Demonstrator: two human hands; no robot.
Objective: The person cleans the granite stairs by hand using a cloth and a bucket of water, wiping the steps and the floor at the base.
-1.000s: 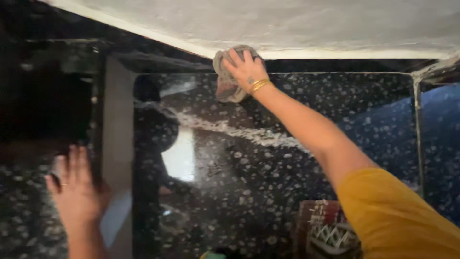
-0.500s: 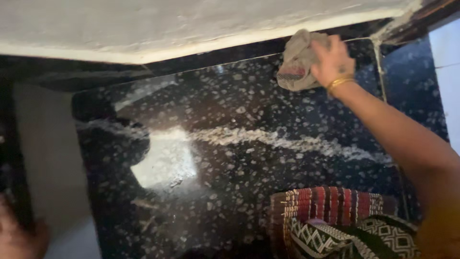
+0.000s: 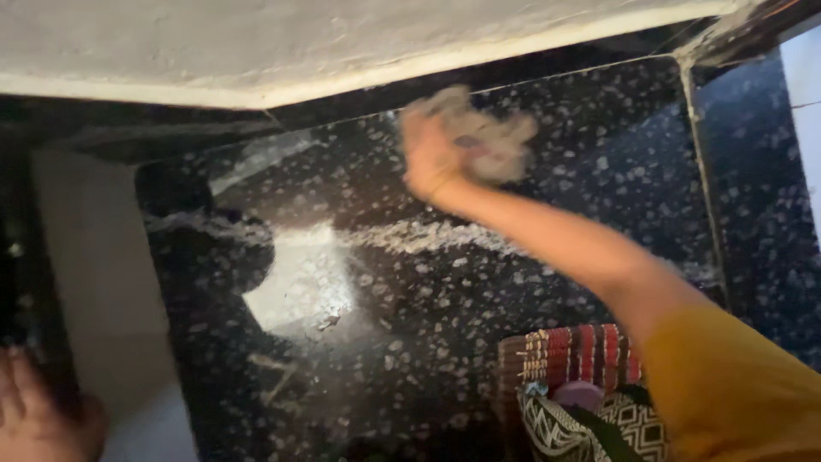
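A person leaned over a black speckled stone slab [image 3: 479, 325], polished enough to throw back a pale patch of light. The right hand [image 3: 432, 154] was stretched far out over the slab, near its far edge, where the stone met a pale plaster ledge [image 3: 256, 43]. A crumpled greyish cloth [image 3: 487, 141] was bunched under and just to the right of that hand, pressed flat against the stone. The cloth had no clear long axis; it was a loose wad, blurred by motion. The fingers looked curled down around the wad, gripping it, though the blur hid exactly how tightly. A thin bangle showed at the wrist, and a yellow sleeve [image 3: 735, 393] covered the upper arm.

The left hand [image 3: 38, 419] was well apart from the cloth, at the lower left corner, only partly in view, its fingers seemingly spread and resting near a pale upright strip [image 3: 103, 291]. It held nothing visible. A pale streak [image 3: 410, 238] ran across the stone below the cloth.
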